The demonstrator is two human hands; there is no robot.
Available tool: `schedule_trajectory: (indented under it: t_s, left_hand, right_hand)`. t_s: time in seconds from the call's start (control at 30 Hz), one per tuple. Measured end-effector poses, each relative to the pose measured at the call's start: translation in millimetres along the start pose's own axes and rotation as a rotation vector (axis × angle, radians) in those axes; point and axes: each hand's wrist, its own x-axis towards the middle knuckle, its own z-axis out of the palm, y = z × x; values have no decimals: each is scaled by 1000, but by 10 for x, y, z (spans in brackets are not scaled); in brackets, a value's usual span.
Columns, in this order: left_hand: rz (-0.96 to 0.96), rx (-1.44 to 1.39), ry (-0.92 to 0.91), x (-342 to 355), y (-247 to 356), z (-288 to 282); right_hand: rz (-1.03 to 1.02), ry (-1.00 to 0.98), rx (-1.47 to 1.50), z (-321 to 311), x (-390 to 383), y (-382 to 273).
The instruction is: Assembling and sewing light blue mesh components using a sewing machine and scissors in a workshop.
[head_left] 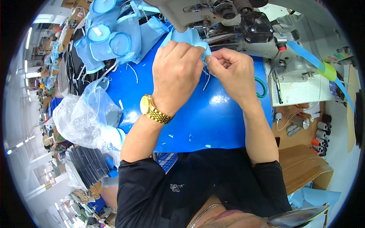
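At the sewing machine, a light blue fabric piece lies just in front of the machine's working parts. My left hand, a gold watch on its wrist, is closed over the near edge of the fabric; its fingertips are hidden from view. Close beside it, my right hand pinches the fabric's right edge between thumb and curled fingers. A loose white cord hangs below the fabric between the hands. Near my right wrist a green ring-shaped handle rests on the blue tabletop.
Light blue mesh pieces with round ends are heaped at the back left. A clear plastic bag lies at the left edge. Blue strip runs beside the machine at right. Thread spools and a cardboard box sit lower right.
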Motion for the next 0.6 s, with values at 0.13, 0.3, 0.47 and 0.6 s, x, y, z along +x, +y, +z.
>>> schedule_trajectory:
  t_s: [0.13,0.3,0.47,0.6]
  left_hand:
    - [-3,33,0,31,33,20]
    - [-12,30,19,9,12,38]
    - [-12,22,38,58,3,55]
    - [-42,72,36,88,24,15]
  right_hand:
    - [-6,9,37,14,4,34]
    - [-32,17,72,33,15,43]
    - [-25,57,141,65,60,52]
    - [-48,67,69,55,66,17]
